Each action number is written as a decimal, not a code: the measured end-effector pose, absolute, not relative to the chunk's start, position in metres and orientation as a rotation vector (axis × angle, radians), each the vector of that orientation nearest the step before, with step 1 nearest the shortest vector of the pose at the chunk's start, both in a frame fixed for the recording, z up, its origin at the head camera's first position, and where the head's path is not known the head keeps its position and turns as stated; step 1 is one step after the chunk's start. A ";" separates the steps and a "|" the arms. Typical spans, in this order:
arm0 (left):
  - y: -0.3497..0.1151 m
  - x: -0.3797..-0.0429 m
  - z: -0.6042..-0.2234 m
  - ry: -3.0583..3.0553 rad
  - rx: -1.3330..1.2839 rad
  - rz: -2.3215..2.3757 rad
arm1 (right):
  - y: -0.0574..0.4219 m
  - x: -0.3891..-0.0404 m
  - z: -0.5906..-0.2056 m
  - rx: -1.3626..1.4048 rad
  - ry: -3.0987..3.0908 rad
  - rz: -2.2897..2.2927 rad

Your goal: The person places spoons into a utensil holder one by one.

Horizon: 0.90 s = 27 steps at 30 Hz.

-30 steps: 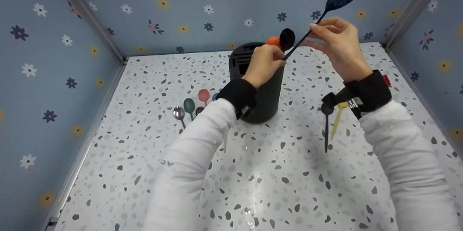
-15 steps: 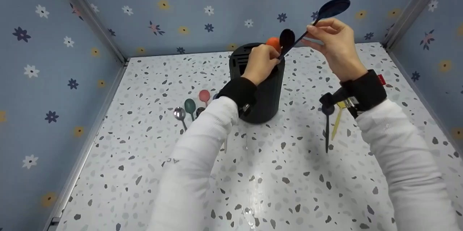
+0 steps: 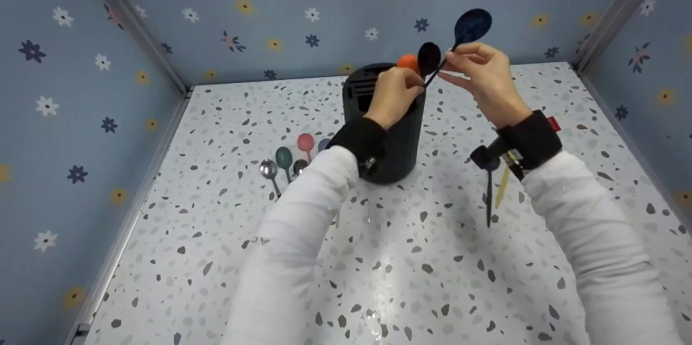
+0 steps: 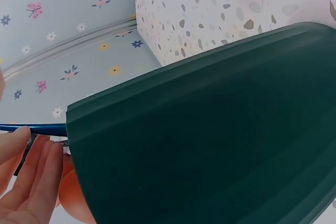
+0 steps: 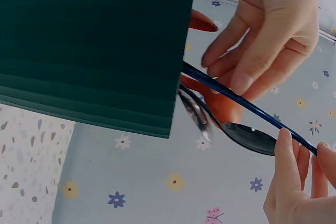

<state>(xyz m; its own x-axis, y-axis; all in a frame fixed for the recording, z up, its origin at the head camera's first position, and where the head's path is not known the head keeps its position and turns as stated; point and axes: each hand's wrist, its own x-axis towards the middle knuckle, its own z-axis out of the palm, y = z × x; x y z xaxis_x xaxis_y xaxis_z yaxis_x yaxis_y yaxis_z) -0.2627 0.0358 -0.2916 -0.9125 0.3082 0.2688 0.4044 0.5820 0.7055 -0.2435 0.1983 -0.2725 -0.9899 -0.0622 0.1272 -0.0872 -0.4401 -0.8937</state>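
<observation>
A dark blue spoon (image 3: pixel 473 25) slants bowl-up over a dark ribbed utensil holder (image 3: pixel 397 145) with a slotted top. My right hand (image 3: pixel 484 74) pinches its handle just under the bowl. Lower on the same handle, beside the holder's rim, my left hand (image 3: pixel 394 93) holds it between thumb and fingers. In the right wrist view the blue handle (image 5: pixel 257 110) runs in at the holder's mouth. A black spoon (image 3: pixel 429 58) and an orange utensil (image 3: pixel 408 61) stick up from the holder; a silver utensil (image 5: pixel 195 113) shows beside them in the right wrist view.
Left of the holder, a silver spoon (image 3: pixel 267 168), a green spoon (image 3: pixel 284 157), a pink spoon (image 3: pixel 306 142) and others lie partly under my left sleeve. To the right lie a dark spoon (image 3: pixel 489 199) and a yellow utensil (image 3: pixel 503 188). Flowered panels (image 3: pixel 346 10) enclose the speckled table.
My right hand has come down and left with the blue spoon, whose bowl is now lower and nearer the holder. The left hand stays at the rim.
</observation>
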 end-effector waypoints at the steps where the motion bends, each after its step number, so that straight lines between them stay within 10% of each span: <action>1: 0.036 -0.263 -0.292 -2.688 -0.610 -1.249 | 0.198 -0.244 -0.274 0.218 -1.678 2.641; 27: 0.029 -0.223 -0.324 -2.578 -0.954 -1.384 | 0.238 -0.251 -0.354 -0.086 -2.154 2.414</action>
